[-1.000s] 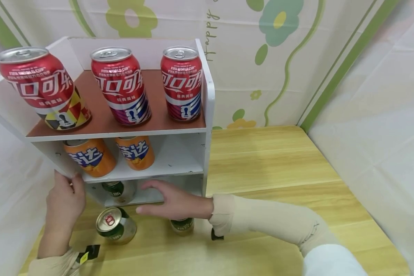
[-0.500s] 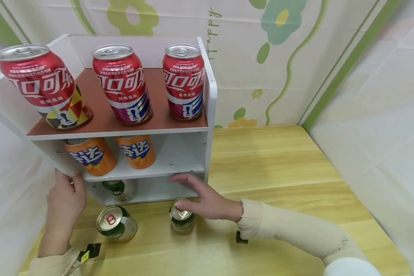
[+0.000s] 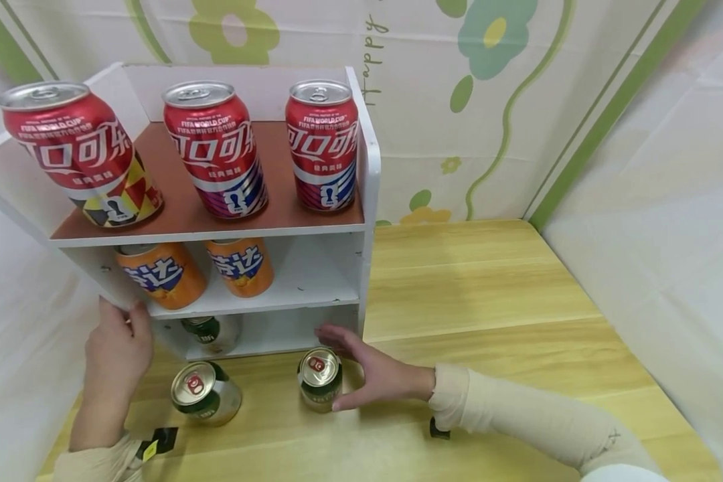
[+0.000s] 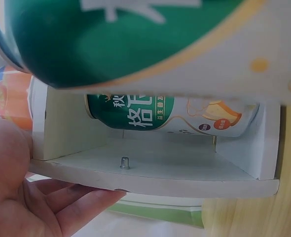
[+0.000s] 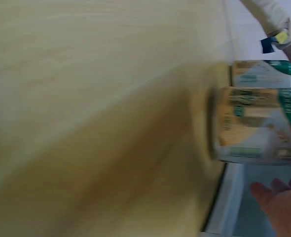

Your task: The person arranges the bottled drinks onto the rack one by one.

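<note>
A white three-level shelf rack (image 3: 304, 304) stands on the wooden table. My left hand (image 3: 117, 351) grips the rack's left side panel; in the left wrist view its fingers (image 4: 89, 207) lie along the panel's outer face. My right hand (image 3: 379, 371) is beside a green-and-white drink can (image 3: 320, 388), thumb in front and fingers behind, spread apart. The right wrist view shows a gap between those fingers (image 5: 264, 191) and the can. A second such can (image 3: 213, 402) stands upright on the table to the left. A third (image 3: 207, 331) is on the bottom level, partly hidden.
Three red cola cans stand on the top level, the middle one (image 3: 217, 147) among them. Two orange soda cans, one at the left (image 3: 163, 274), stand on the middle level. Bare wooden tabletop (image 3: 476, 281) extends right of the rack, bounded by fabric walls (image 3: 657, 201).
My right hand has moved right, from in front of the rack's bottom level, past above the right-hand green can, to that can's right side. The left hand stays on the panel.
</note>
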`<state>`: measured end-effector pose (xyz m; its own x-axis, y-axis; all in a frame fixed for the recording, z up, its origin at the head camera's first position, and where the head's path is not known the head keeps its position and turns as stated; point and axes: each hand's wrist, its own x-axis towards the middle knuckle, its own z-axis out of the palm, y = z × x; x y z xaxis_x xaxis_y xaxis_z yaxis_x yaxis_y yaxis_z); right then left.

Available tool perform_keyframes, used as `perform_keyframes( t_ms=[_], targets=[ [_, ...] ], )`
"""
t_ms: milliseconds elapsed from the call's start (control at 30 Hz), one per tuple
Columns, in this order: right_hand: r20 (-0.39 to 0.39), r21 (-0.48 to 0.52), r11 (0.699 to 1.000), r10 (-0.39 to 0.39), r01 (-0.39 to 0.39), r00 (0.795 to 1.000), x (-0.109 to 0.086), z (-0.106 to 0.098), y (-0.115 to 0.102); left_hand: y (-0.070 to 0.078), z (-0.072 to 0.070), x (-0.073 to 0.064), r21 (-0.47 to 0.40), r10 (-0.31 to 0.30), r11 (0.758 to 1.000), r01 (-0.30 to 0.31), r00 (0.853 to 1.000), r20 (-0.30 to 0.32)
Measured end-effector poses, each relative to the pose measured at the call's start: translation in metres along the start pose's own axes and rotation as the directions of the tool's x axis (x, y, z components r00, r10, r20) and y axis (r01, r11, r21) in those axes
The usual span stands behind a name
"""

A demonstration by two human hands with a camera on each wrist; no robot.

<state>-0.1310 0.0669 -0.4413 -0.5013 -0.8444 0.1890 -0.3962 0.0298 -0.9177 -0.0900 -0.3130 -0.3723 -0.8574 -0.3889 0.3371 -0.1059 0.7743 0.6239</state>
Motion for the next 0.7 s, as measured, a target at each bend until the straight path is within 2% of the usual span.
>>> perform_keyframes(
  t_ms=[133,300,700],
  targets=[
    [0.033,-0.048,0.996,0.073,-0.071,0.997,-0.005,0.007,0.006,0.001,-0.001,0.0,-0.002,-0.012,1.0,0.012,1.0,0.015],
    [0.041,-0.15,0.981,0.128,-0.121,0.991,-0.002,0.014,0.007,0.0,-0.001,-0.001,-0.002,-0.006,1.0,0.006,1.0,0.007],
    [0.006,-0.188,0.976,0.116,-0.113,0.993,0.001,0.02,0.015,-0.002,0.0,-0.001,-0.005,0.013,1.0,-0.013,1.0,0.009]
  ],
)
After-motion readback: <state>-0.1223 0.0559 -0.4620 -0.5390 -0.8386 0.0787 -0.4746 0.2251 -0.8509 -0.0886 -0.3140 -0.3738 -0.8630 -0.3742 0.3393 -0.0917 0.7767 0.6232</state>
